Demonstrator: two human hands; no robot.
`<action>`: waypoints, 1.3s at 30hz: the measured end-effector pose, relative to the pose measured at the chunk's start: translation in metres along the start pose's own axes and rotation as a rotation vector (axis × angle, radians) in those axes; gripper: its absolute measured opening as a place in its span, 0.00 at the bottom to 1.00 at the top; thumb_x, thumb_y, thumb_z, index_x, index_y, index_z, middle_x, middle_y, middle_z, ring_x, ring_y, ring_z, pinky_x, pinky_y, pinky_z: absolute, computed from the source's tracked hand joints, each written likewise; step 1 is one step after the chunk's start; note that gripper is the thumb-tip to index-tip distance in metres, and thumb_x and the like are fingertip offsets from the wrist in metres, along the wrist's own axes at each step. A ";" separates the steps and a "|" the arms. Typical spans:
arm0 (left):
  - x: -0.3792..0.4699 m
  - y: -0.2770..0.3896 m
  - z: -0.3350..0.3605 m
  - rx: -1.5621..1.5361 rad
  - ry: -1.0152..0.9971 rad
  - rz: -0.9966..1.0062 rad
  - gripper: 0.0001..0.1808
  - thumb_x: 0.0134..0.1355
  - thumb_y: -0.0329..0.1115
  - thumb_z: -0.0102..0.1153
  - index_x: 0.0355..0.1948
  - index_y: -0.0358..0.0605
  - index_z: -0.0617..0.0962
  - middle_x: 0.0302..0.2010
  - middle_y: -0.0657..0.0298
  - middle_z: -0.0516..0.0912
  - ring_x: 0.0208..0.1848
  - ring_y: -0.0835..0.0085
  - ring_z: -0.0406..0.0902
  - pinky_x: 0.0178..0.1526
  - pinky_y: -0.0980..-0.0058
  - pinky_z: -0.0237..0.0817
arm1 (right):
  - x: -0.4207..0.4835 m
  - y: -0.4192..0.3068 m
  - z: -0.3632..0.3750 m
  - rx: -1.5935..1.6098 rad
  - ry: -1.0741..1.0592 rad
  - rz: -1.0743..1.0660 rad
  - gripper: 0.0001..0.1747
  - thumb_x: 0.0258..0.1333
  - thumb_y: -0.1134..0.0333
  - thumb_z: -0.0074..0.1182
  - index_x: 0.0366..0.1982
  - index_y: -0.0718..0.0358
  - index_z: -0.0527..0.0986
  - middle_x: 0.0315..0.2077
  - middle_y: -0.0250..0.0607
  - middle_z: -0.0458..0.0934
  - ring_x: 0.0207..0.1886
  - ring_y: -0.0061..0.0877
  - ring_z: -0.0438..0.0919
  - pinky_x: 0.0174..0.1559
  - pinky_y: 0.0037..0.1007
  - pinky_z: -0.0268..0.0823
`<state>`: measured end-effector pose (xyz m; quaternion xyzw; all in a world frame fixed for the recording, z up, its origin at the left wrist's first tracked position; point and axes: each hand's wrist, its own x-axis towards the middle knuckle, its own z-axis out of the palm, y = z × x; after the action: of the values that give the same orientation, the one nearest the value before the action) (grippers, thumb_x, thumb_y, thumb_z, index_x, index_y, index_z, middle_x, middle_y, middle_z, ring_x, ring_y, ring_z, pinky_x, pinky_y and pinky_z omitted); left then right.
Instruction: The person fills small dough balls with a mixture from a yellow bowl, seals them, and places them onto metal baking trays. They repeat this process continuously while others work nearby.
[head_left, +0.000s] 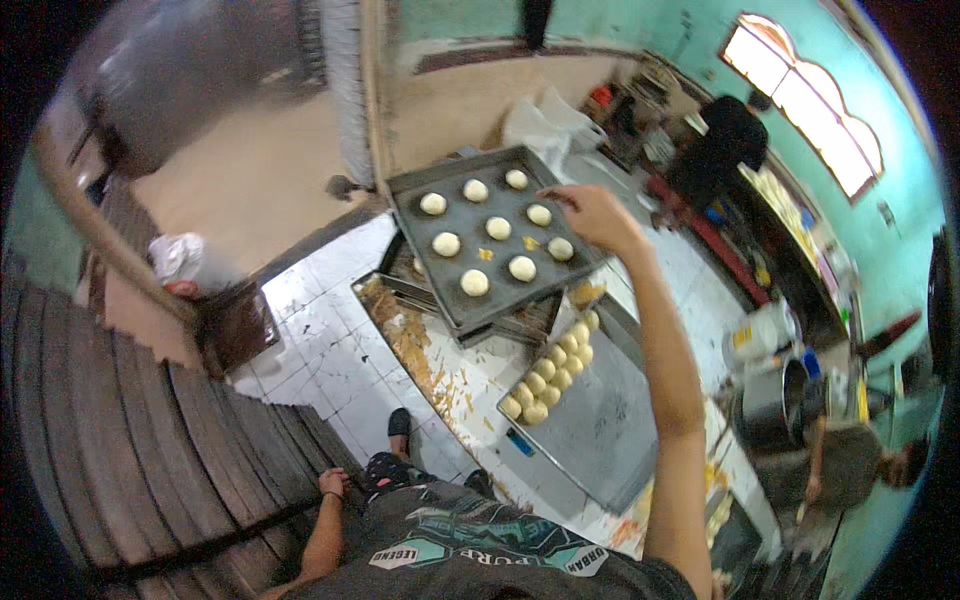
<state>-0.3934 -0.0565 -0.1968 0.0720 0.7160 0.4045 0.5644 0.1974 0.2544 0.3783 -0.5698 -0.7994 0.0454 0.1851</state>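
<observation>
My right hand (596, 216) is at the right rim of a dark metal baking tray (463, 225), its fingertips over the tray's inside. Whether it grips the rim or something small is not clear. Several round dough balls (497, 228) sit spaced out on this tray, with two yellow scraps between them. Underneath are more trays (420, 296), stacked askew on the worktable. My left hand (332, 481) is low at my side, fingers curled, by the edge of a large bank of dark metal trays (172, 450). I cannot tell if it touches them.
A second tray (592, 427) on the worktable (487, 457) holds dough balls (551, 375) packed in rows along one side. At right, one person (825, 465) is near a large pot (772, 405); another (724, 150) is by the window. A plastic bag (184, 259) stands at left.
</observation>
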 end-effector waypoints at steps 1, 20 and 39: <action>-0.012 0.008 0.009 0.022 -0.053 0.075 0.04 0.64 0.29 0.58 0.35 0.40 0.81 0.32 0.60 0.84 0.30 0.69 0.80 0.33 0.67 0.75 | 0.009 -0.026 -0.030 0.032 0.072 -0.166 0.26 0.50 0.73 0.45 0.52 0.59 0.79 0.45 0.55 0.82 0.48 0.43 0.82 0.53 0.38 0.72; -0.355 0.353 -0.068 0.588 1.067 1.622 0.21 0.44 0.18 0.58 0.41 0.47 0.82 0.44 0.61 0.82 0.53 0.54 0.78 0.58 0.56 0.68 | 0.158 -0.673 -0.055 0.178 0.264 -1.657 0.24 0.61 0.64 0.58 0.59 0.57 0.74 0.51 0.47 0.81 0.52 0.38 0.81 0.58 0.37 0.70; -0.347 0.341 -0.051 0.410 1.073 1.340 0.18 0.48 0.17 0.51 0.37 0.47 0.83 0.46 0.59 0.82 0.59 0.54 0.74 0.67 0.50 0.57 | 0.175 -0.835 0.010 0.609 -0.238 -2.081 0.29 0.61 0.40 0.52 0.46 0.57 0.83 0.40 0.49 0.85 0.44 0.40 0.83 0.48 0.39 0.71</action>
<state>-0.4356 -0.0502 0.2902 0.3770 0.7502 0.4932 -0.2277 -0.6018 0.1291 0.6488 0.4634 -0.8580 0.1175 0.1878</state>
